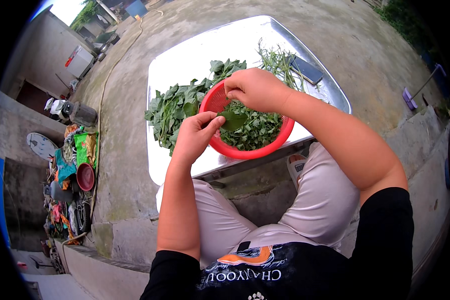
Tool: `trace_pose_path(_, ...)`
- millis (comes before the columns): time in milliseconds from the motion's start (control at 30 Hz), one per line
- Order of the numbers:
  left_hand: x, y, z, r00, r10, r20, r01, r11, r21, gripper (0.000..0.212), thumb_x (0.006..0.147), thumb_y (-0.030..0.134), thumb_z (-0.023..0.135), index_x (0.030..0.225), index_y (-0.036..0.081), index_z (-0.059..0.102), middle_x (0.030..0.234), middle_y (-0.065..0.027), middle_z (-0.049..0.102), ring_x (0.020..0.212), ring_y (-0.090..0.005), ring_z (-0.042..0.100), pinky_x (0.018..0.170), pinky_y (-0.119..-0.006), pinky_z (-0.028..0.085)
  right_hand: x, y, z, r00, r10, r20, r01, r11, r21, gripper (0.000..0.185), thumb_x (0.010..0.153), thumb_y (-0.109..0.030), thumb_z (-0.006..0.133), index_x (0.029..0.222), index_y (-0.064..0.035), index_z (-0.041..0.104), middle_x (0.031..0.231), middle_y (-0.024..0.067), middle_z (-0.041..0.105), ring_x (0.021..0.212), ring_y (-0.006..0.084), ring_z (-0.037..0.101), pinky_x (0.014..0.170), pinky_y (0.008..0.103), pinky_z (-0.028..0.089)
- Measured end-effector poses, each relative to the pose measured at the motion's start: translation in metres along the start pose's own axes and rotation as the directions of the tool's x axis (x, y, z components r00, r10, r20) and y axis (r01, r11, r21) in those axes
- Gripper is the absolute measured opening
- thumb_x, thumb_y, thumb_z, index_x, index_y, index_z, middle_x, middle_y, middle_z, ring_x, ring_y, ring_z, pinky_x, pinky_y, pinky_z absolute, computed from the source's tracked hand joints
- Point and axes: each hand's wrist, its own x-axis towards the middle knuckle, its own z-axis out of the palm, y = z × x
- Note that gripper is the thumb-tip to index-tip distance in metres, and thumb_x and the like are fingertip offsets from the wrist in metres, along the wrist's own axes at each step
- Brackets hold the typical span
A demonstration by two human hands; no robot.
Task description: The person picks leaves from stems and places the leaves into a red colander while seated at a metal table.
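A red plastic colander (243, 153) holding torn leafy greens (255, 131) stands at the near edge of a shiny metal table (187, 60). Above its left side, my left hand (198, 133) pinches a broad green leaf (233, 120) between thumb and fingertips. My right hand (255, 89) is over the colander's far rim, fingers curled and thumb against them; whether something small is between them cannot be made out. Left of the colander lies a pile of leafy stems (172, 108), with more leaves behind it.
Thin green stalks (275, 62) lie on the table's far right part, beside a dark smartphone (306, 69). My knees are against the near side of the table. A long hose (104, 90) runs over the concrete floor on the left, past a heap of bags and a red basin (85, 176).
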Motion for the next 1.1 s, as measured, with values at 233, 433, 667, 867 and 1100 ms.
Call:
trace_pose_path(233, 0.000, 0.004, 0.002, 1.000, 0.000, -0.010, 0.000, 1.000, 0.010, 0.025, 0.099, 0.022, 0.071, 0.101, -0.003, 0.073, 0.074, 0.0026, 0.062, 0.068, -0.0052, 0.051, 0.061, -0.025, 0.041, -0.003, 0.007, -0.007, 0.990, -0.051, 0.133, 0.036, 0.994, 0.107, 0.019, 0.092, -0.024, 0.069, 0.096, -0.0061, 0.074, 0.087, 0.0130, 0.072, 0.080, 0.0298, 0.067, 0.074, 0.0400, 0.052)
trace_pose_path(433, 0.001, 0.001, 0.002, 1.000, 0.027, 0.005, -0.027, 0.999, 0.021, 0.025, 0.099, 0.021, 0.071, 0.102, -0.003, 0.073, 0.074, 0.0022, 0.063, 0.069, -0.0052, 0.051, 0.062, -0.025, 0.042, -0.004, -0.010, 0.002, 0.971, -0.052, 0.235, 0.028, 0.994, 0.108, 0.013, 0.090, -0.017, 0.067, 0.089, -0.0042, 0.071, 0.083, 0.0129, 0.070, 0.078, 0.0297, 0.066, 0.073, 0.0407, 0.052)
trace_pose_path(667, 0.001, -0.003, 0.001, 1.000, 0.010, -0.014, -0.009, 1.000, 0.025, 0.024, 0.099, 0.021, 0.071, 0.101, -0.003, 0.072, 0.074, 0.0036, 0.061, 0.069, -0.0047, 0.050, 0.062, -0.025, 0.042, 0.001, 0.001, 0.002, 0.995, 0.019, 0.093, -0.025, 0.998, 0.065, 0.013, 0.089, -0.018, 0.067, 0.090, -0.0053, 0.071, 0.082, 0.0133, 0.070, 0.076, 0.0296, 0.066, 0.072, 0.0401, 0.052)
trace_pose_path(867, 0.001, -0.003, -0.002, 0.998, 0.051, -0.031, -0.051, 0.999, 0.007, 0.023, 0.100, 0.023, 0.069, 0.104, 0.000, 0.072, 0.075, 0.0062, 0.061, 0.062, -0.0011, 0.048, 0.052, -0.021, 0.037, 0.000, 0.015, -0.009, 0.967, 0.170, 0.192, -0.177, 0.984, 0.021, 0.016, 0.090, -0.020, 0.069, 0.097, -0.0065, 0.074, 0.091, 0.0127, 0.073, 0.082, 0.0273, 0.068, 0.074, 0.0380, 0.053)
trace_pose_path(1100, 0.001, -0.002, -0.001, 0.999, 0.052, -0.016, -0.051, 0.998, 0.027, 0.023, 0.100, 0.023, 0.069, 0.103, 0.000, 0.072, 0.076, 0.0059, 0.062, 0.062, -0.0011, 0.049, 0.053, -0.021, 0.037, -0.004, -0.005, 0.000, 0.961, -0.044, 0.274, 0.004, 0.989, 0.145, 0.013, 0.090, -0.018, 0.068, 0.091, -0.0051, 0.072, 0.084, 0.0109, 0.070, 0.079, 0.0261, 0.067, 0.073, 0.0394, 0.052)
